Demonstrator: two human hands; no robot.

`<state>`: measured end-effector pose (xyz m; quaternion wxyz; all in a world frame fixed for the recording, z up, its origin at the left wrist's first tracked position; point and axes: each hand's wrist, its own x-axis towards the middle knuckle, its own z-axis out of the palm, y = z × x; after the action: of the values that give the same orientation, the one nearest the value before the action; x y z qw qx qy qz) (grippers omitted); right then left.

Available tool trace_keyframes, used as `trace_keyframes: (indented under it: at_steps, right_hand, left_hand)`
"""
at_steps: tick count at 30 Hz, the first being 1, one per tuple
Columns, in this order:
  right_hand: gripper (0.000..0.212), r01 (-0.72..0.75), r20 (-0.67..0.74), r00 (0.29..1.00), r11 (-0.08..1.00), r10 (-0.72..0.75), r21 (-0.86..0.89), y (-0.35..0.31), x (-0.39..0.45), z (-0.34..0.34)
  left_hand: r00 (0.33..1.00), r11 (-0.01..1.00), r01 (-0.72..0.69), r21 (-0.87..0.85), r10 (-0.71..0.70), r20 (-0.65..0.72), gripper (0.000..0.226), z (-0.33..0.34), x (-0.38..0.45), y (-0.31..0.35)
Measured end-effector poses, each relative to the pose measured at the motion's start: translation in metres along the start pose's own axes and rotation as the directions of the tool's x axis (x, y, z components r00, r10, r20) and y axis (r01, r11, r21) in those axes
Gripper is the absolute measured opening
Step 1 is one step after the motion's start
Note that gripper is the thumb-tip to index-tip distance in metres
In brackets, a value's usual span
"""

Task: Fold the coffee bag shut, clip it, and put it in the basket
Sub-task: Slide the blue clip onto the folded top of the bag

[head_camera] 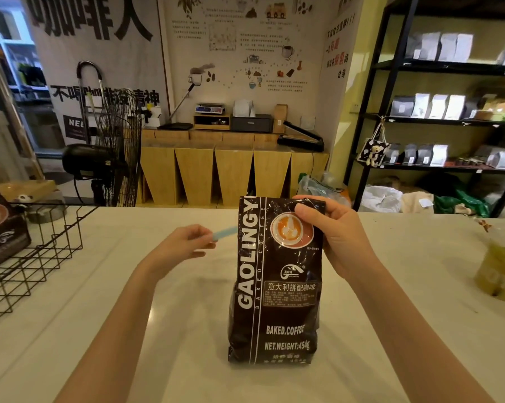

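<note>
I see the coffee bag [274, 286] standing upright mid-tabletop [391, 315], my right hand [332, 237] closed around its top right corner. My left hand [184, 242] pinches a pale blue clip [223, 233] just left of the bag's top. The wire basket [33, 257] sits far left, holding 1 similar bag [1, 228].

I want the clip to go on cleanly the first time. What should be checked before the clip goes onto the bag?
1. Coffee bag upright on the table: ok.
2. Right hand pinching the bag's top: ok.
3. Top folded flat: cannot tell.
4. Blue clip held in left hand: ok.
5. Clip open: cannot tell, blurred.
6. Wire basket within reach at left, room inside: ok.
</note>
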<state>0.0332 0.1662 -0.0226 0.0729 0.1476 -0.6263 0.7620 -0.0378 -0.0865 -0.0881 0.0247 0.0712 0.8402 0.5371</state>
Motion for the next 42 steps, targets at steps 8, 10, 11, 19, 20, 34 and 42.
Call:
trace_keyframes:
  at_steps: [8, 10, 11, 19, 20, 34, 42]
  right_hand:
    - [0.012, 0.035, -0.039, 0.999, 0.999, -0.036, -0.030, -0.001, 0.001, -0.001]
    - [0.013, 0.032, -0.033, 0.999, 0.999, -0.032, -0.020, -0.001, 0.001, 0.000]
    - [0.013, 0.032, -0.028, 0.999, 0.999, -0.033, -0.016, -0.001, 0.000, 0.000]
    - [0.015, 0.023, -0.036, 0.999, 1.000, -0.024, -0.012, -0.001, -0.002, 0.003]
    - [0.015, 0.027, -0.042, 0.999, 0.999, -0.028, -0.023, -0.001, -0.003, 0.003]
    - [0.024, -0.029, 0.105, 0.994, 0.998, 0.035, -0.057, -0.007, -0.002, -0.007]
    - [0.040, -0.069, 0.104, 0.990, 0.963, 0.100, -0.261, -0.016, -0.001, -0.007]
  left_hand:
    - [0.949, 0.889, -0.216, -0.403, 0.288, 0.128, 0.052, -0.025, -0.042, 0.066]
    - [0.933, 0.897, -0.260, -0.357, 0.329, 0.147, 0.034, -0.019, -0.049, 0.078]
    - [0.930, 0.903, -0.283, -0.324, 0.341, 0.137, 0.026, -0.016, -0.051, 0.084]
    - [0.915, 0.901, -0.354, -0.251, 0.390, 0.108, 0.031, 0.006, -0.058, 0.103]
    - [0.915, 0.901, -0.353, -0.254, 0.388, 0.105, 0.032, 0.007, -0.059, 0.104]
    - [0.937, 0.918, -0.331, -0.218, 0.347, 0.041, 0.020, 0.024, -0.058, 0.106]
    - [0.947, 0.925, -0.305, -0.226, 0.320, 0.033, 0.026, 0.025, -0.057, 0.107]
